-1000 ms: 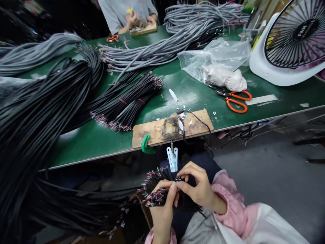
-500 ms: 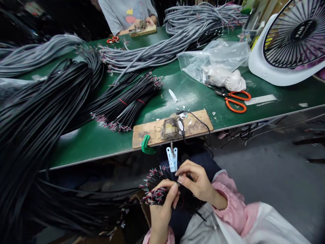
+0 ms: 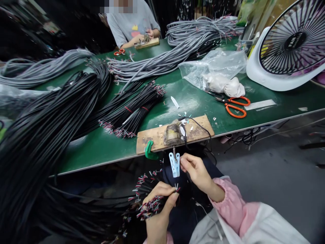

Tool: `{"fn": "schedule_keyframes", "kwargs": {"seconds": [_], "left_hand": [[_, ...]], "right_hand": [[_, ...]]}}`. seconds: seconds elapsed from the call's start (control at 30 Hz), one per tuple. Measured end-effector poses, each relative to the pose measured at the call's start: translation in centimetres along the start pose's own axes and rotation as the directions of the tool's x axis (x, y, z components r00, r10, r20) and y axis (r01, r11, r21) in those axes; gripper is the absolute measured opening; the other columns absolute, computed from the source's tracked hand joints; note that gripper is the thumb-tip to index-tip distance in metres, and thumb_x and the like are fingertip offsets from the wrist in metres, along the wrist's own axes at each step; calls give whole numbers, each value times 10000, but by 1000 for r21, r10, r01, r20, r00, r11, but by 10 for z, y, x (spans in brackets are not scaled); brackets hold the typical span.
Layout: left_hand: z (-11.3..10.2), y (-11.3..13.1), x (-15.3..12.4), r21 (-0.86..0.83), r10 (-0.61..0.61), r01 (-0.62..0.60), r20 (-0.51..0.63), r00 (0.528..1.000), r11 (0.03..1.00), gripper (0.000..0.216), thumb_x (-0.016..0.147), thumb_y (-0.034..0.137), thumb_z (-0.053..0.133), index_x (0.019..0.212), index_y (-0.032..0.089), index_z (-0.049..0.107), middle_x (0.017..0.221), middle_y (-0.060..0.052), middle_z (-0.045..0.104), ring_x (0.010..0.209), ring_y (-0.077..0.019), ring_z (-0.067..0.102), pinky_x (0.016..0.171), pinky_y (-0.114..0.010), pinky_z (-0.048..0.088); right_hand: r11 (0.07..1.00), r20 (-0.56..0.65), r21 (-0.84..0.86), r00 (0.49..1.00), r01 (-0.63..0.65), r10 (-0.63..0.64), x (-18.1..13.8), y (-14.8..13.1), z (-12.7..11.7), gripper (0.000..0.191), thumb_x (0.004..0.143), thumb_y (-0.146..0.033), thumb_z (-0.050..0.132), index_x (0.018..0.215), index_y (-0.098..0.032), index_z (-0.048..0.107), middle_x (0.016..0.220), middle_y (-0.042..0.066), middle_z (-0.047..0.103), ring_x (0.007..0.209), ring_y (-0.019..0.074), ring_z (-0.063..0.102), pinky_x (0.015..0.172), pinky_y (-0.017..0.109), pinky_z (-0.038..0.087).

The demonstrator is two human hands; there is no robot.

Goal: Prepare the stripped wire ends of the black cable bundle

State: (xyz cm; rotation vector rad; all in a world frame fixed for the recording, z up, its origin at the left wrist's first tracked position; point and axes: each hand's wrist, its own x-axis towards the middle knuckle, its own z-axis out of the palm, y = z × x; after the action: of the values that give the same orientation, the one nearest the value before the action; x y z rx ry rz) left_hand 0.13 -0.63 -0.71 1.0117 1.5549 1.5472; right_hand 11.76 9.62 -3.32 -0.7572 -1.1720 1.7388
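My left hand (image 3: 159, 210) is closed round a bunch of black cables (image 3: 152, 205) with red and white wire ends. Between its thumb and forefinger one cable end (image 3: 177, 188) sticks up, its thin wires spread. My right hand (image 3: 196, 171) is beside a light blue clothes peg (image 3: 174, 165), fingers curled together; whether they touch the peg or hold anything small I cannot tell. The peg sits on a metal rod (image 3: 174, 149) that juts from a grimy, yellowish wrapped lump (image 3: 173, 134) on a wooden board (image 3: 149, 137).
A green clamp (image 3: 150, 150) grips the board at the edge of the green table (image 3: 162, 113). Black cables (image 3: 63, 112) lie left, grey cables (image 3: 152, 62) behind. Orange-handled scissors (image 3: 236, 106), a plastic bag (image 3: 215, 64) and a fan (image 3: 284, 51) stand right. A person (image 3: 133, 27) works opposite.
My right hand has moved away from my left, up to beside the clothes peg. The left hand has lowered slightly, keeping the cables, and one cable's spread wires now show. The view has tilted up.
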Motion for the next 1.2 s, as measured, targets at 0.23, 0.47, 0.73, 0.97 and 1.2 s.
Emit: {"fn": "schedule_keyframes", "kwargs": {"seconds": [0.23,0.47,0.73,0.97,1.2], "left_hand": [[-1,9,12,-1,46,-46,16,999,999,130,762,181,816,666,214,735,611,36,623,537,-121,551,527,-227,454],[5,9,21,59,4,-4,0,1000,998,145,764,274,820,668,199,740,616,18,615,526,-131,545,500,-243,448],[7,9,20,102,-62,62,-2,998,993,222,778,369,803,668,188,737,633,-8,630,548,-154,576,492,-260,457],[5,8,20,103,-36,37,-14,999,994,193,769,330,815,657,199,729,659,2,638,567,-148,580,528,-259,472],[5,9,21,83,-31,30,12,999,996,161,779,283,807,656,208,735,628,11,622,568,-151,579,552,-262,480]], "right_hand": [[997,95,16,992,-80,78,23,-12,7,624,821,-740,645,692,-131,686,624,-9,532,567,108,428,531,245,326],[944,159,284,979,-168,126,22,-3,14,589,833,-697,672,716,-123,737,590,-11,534,528,90,409,505,221,303],[885,196,405,967,-228,159,22,-2,16,577,788,-685,738,725,-111,734,614,2,562,521,88,447,499,217,327],[855,235,441,955,-272,183,21,2,15,595,770,-704,742,737,-110,730,611,3,566,532,91,456,503,216,340],[836,184,446,947,-320,264,10,18,12,632,748,-750,723,681,-123,675,600,9,574,536,96,465,489,213,312]]}}
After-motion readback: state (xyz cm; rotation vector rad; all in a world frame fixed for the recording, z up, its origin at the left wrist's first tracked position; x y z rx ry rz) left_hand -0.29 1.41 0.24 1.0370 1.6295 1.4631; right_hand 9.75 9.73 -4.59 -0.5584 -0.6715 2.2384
